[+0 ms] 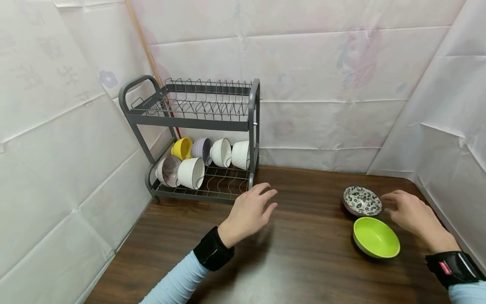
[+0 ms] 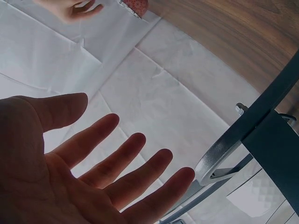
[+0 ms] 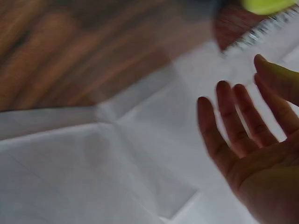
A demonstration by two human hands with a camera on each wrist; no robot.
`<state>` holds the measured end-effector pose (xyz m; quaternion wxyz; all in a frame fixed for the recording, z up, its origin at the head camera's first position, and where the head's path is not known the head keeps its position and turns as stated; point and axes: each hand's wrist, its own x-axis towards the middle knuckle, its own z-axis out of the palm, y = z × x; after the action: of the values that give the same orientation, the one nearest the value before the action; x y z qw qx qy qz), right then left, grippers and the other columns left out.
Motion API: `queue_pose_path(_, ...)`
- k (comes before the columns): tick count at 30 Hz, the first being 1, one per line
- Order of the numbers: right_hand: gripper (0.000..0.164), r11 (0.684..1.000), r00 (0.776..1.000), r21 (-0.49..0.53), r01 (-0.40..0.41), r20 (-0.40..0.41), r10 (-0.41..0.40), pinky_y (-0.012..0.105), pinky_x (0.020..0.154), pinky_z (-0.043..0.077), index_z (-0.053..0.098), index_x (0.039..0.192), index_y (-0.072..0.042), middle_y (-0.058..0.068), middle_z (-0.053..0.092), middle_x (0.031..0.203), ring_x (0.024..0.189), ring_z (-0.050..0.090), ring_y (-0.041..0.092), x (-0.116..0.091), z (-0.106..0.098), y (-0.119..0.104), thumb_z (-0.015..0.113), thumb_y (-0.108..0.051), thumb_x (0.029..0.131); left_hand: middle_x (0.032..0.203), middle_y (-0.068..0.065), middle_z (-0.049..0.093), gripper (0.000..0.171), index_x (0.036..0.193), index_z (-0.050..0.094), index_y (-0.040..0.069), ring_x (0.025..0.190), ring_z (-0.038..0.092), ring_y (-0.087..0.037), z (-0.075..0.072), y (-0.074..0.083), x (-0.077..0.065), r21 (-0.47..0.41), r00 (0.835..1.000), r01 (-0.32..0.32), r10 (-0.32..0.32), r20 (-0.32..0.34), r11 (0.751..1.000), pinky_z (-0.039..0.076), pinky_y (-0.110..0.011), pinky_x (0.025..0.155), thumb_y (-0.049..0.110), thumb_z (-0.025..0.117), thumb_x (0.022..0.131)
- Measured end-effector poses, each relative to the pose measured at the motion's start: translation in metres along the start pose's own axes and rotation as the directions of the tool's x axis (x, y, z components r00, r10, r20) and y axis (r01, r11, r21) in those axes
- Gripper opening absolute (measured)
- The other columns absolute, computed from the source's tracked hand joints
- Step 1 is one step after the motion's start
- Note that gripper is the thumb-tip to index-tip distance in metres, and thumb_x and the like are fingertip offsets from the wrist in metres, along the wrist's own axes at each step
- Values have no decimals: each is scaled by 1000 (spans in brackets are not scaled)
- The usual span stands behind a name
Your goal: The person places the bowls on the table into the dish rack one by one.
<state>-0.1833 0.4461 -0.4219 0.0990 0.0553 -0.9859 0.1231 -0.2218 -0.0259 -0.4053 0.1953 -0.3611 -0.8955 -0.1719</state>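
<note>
My left hand hovers over the table beside the dish rack's front right corner, fingers spread and holding nothing. The left wrist view shows its palm and straight fingers. Over on the right, my right hand is at the right side of a small bowl with a black-and-white floral inside, fingertips close to its rim. That hand's fingers are loosely extended with nothing between them in the right wrist view. Just in front of the floral bowl stands a bright green bowl, upright on the table.
A grey two-tier dish rack stands at the back left. On its lower tier several bowls lean on their sides, among them a yellow bowl and a lilac bowl. White sheeting encloses the wooden table.
</note>
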Motion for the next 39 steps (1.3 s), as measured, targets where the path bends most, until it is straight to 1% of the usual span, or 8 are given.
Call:
queue_pose_path(3,37,1000,998,8,28,48,-29,67,73,52,74,119,3,27,67,120,102,64,51,3,9,11,81,-3,83,135,-9,65,34,135,72,15,123,64,-23,0,1,0,-1,1000,4,-4,9,1000,59,-40,88,29,69,104)
queue_pose_path(6,30,998,997,28,57,49,-59,64,74,53,77,113,2,26,68,116,98,66,47,5,19,17,79,0,84,134,-7,64,34,134,72,15,124,63,-22,-1,2,0,5,1000,4,-4,11,1000,59,-40,88,30,69,104)
queue_pose_path(11,19,995,995,37,95,-12,-95,54,69,54,79,97,-5,21,70,105,86,67,36,6,29,23,79,4,80,135,-7,64,34,134,72,15,125,63,-22,-1,3,-2,5,1000,11,-11,19,1000,59,-40,90,31,69,104)
queue_pose_path(15,20,992,991,49,114,-82,-109,40,63,51,78,87,-11,13,70,100,79,64,23,2,33,22,83,6,77,137,-7,64,34,135,71,16,126,62,-22,0,2,-3,-1,999,21,-21,30,1000,58,-41,93,31,68,105)
queue_pose_path(20,28,976,977,128,175,-143,-156,29,62,52,76,83,-15,11,70,101,78,63,10,-2,38,21,87,10,75,138,-7,64,34,135,71,16,128,62,-23,2,2,-3,-4,999,20,-20,28,1000,57,-42,95,31,67,105)
queue_pose_path(25,33,956,964,163,242,-153,-218,23,60,53,76,85,-14,4,70,95,76,59,-2,-5,44,21,86,14,73,137,-7,64,34,135,71,16,128,61,-23,3,2,-4,-10,999,15,-14,36,1000,58,-43,94,31,68,105)
queue_pose_path(32,34,952,946,119,282,-198,-256,20,60,51,76,83,-14,2,70,92,76,60,0,-8,48,20,86,16,70,137,-7,64,34,135,71,15,129,61,-22,4,2,-6,-13,999,10,-10,46,1000,58,-42,93,31,67,105)
queue_pose_path(39,31,944,904,50,327,-308,-297,12,63,47,80,86,-8,7,73,92,77,67,12,-4,44,17,90,14,67,137,-7,64,33,135,71,15,128,61,-22,4,2,-5,-25,999,9,-8,43,1000,58,-41,94,30,67,105)
